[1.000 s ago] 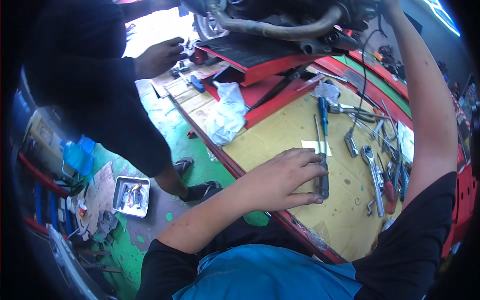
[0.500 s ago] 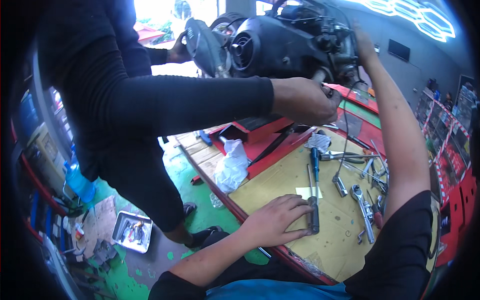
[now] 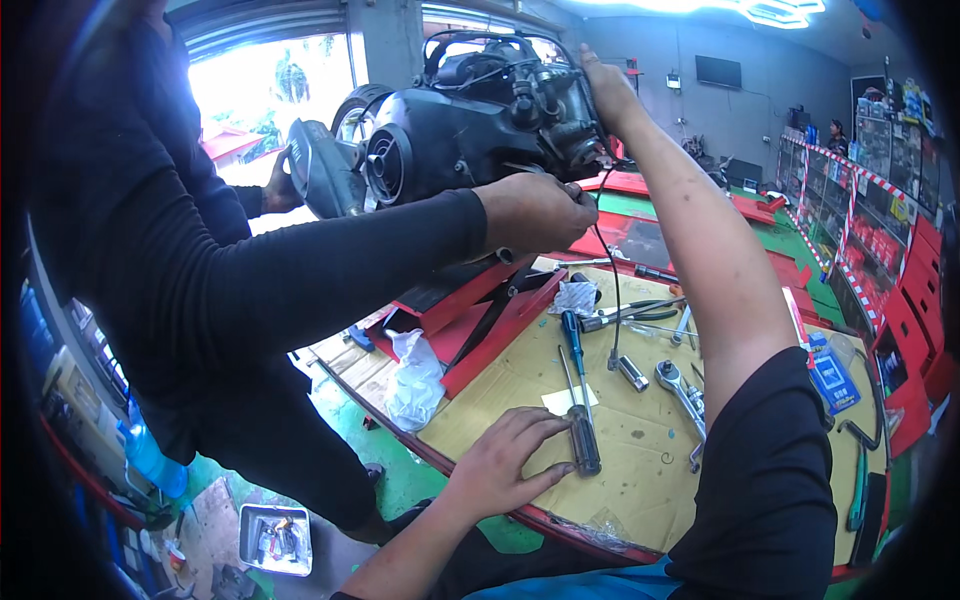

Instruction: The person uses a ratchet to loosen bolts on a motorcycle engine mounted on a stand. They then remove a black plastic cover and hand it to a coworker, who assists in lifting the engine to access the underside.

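Observation:
My left hand (image 3: 510, 462) lies over the cardboard on the bench, its fingers spread and the tips touching the dark handle of a screwdriver (image 3: 584, 450). Beside that lies a second screwdriver with a blue handle (image 3: 571, 328). My right arm reaches up, and my right hand (image 3: 608, 92) holds the right side of a black scooter engine (image 3: 440, 125); most of its fingers are hidden. From the left, a co-worker in dark sleeves has one hand (image 3: 540, 212) under the engine, pinching something too small to make out. Their other hand (image 3: 282, 185) is at the engine's far left.
A thin black cable (image 3: 612, 280) hangs from the engine to the bench. Sockets, a ratchet (image 3: 682, 392), pliers (image 3: 635, 316) and a blue package (image 3: 832, 375) lie on the cardboard. A white plastic bag (image 3: 414, 385) sits by the red stand. A metal tray (image 3: 276, 565) is on the floor.
The whole view has swung right and up, so the engine and bench sit further left and lower. My left hand stays by the screwdriver handle, and my right hand stays at the engine.

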Demonstrator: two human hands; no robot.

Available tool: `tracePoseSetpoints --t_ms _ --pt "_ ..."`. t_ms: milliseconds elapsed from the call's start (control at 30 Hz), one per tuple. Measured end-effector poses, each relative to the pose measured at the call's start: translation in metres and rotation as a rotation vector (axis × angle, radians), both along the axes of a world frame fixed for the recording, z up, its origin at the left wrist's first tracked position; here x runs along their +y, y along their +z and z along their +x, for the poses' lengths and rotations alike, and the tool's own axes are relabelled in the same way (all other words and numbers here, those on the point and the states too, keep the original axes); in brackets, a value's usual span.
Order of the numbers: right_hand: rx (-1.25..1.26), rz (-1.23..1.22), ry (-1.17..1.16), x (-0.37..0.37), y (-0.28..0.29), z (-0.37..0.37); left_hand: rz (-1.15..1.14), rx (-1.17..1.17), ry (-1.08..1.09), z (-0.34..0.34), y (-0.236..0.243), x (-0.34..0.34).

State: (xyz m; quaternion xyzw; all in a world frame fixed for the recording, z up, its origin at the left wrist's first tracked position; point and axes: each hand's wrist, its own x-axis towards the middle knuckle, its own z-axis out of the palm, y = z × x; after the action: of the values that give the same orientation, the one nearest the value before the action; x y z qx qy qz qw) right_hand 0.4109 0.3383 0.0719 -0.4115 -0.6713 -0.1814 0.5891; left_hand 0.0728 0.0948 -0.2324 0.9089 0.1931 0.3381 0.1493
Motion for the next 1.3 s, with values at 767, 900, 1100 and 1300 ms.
tracePoseSetpoints --t_ms 767,900,1100,1300 --pt "0.211 -0.320 0.106 -0.017 0.004 -0.026 0.122 -0.148 0.189 -0.025 -0.002 0.037" --pt "0.014 0.253 -0.092 -0.023 -0.001 0.010 0.111 -0.219 0.124 -0.008 -0.002 0.040" --pt "-0.191 0.447 -0.091 -0.108 -0.037 -0.051 0.044 -0.389 0.210 -0.024 -0.004 0.036" --pt "-0.507 0.470 -0.115 -0.133 -0.075 -0.060 0.290 -0.424 0.302 -0.027 0.011 0.051"
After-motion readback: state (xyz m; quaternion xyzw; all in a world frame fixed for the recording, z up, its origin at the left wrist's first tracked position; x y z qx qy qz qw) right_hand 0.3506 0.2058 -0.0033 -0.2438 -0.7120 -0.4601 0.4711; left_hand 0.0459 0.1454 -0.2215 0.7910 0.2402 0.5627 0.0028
